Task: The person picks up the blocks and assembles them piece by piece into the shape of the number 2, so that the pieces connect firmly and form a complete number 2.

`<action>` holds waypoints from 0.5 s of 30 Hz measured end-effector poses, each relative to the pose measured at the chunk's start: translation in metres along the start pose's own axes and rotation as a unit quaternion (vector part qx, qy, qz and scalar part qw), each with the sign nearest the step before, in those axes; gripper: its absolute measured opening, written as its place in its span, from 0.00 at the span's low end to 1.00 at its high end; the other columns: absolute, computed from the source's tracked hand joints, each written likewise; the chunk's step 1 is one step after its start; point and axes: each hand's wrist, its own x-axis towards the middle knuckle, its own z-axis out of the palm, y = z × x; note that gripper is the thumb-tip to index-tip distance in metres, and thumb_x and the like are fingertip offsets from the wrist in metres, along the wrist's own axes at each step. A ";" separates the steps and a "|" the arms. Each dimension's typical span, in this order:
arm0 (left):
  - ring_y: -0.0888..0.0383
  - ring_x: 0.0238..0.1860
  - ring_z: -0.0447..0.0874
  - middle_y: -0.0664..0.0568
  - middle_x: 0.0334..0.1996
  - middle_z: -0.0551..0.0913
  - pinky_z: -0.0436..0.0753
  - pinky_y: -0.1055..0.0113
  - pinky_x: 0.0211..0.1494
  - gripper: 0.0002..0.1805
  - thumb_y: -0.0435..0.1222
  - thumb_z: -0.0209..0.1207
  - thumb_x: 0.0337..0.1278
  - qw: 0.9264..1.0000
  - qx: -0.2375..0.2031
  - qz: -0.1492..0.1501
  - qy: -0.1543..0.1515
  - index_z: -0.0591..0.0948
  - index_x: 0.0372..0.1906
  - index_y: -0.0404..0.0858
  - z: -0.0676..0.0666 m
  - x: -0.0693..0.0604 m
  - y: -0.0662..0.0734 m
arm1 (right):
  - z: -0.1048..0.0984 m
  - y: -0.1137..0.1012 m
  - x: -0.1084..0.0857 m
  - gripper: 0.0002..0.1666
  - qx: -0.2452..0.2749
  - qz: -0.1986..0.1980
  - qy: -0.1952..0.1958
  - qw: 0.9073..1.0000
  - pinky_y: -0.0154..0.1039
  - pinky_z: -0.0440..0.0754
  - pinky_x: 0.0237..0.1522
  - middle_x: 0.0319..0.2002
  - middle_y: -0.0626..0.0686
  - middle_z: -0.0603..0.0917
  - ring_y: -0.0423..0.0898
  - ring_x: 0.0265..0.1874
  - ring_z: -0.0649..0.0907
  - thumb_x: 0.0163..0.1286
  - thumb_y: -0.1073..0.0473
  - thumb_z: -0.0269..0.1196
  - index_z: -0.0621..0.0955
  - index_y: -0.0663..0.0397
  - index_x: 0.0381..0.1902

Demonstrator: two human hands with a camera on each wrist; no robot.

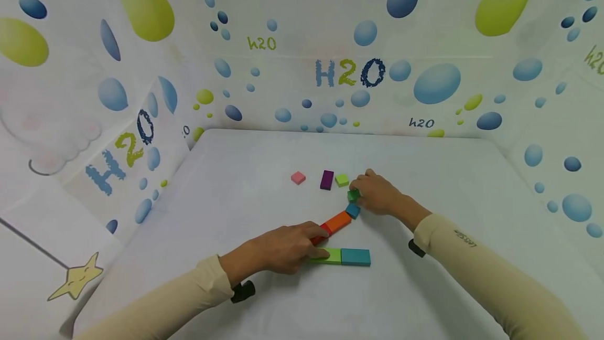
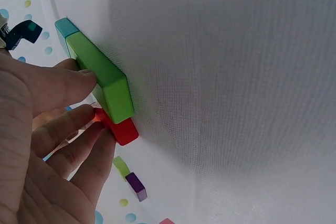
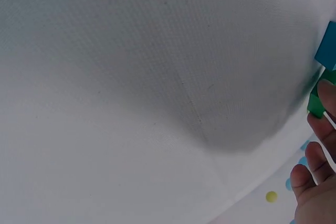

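**Pinching one end, steadying the other**

I'm pinching the green block (image 1: 353, 195) between thumb and finger of my right hand (image 1: 377, 193), at the far end of a slanting line on the table (image 1: 236, 177). It's sitting against, or just beside, the blue block (image 1: 353, 211); I can't tell which. A fingertip grip is probably suiting so small a piece and sparing its neighbour a knock.

My left hand (image 1: 285, 248) isn't clasping anything: its fingers are resting on the red block (image 2: 125, 131) at the line's near end, while its thumb is lying on the lime block (image 1: 334, 256). By spanning both, I'm likely stopping either from sliding. The orange block (image 1: 338, 222) is touching red and leading towards blue, so that light pressure is presumably steadying the line. The teal block (image 1: 356, 257) is lying end to end with lime, making a straight row nearer me.

Beyond, the purple block (image 1: 326, 180) and the small cube (image 1: 342, 180) are sitting side by side, with the pink block (image 1: 298, 178) lying apart to their left, perhaps placed there to leave room.
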 end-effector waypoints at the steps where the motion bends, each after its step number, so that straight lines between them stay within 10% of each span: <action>1: 0.56 0.66 0.71 0.50 0.65 0.76 0.79 0.65 0.64 0.23 0.35 0.64 0.65 1.000 0.001 0.000 0.000 0.83 0.63 0.56 0.000 0.000 0.000 | 0.000 0.000 0.000 0.18 -0.001 -0.003 0.000 1.000 0.44 0.80 0.51 0.47 0.52 0.85 0.51 0.46 0.74 0.67 0.60 0.70 0.84 0.54 0.54; 15: 0.56 0.66 0.71 0.50 0.65 0.76 0.78 0.65 0.65 0.23 0.33 0.63 0.65 1.000 -0.003 0.005 0.001 0.83 0.62 0.55 0.000 0.000 0.000 | 0.004 0.002 0.000 0.23 -0.012 0.002 -0.015 1.000 0.48 0.80 0.56 0.53 0.54 0.85 0.52 0.50 0.75 0.67 0.61 0.68 0.81 0.54 0.60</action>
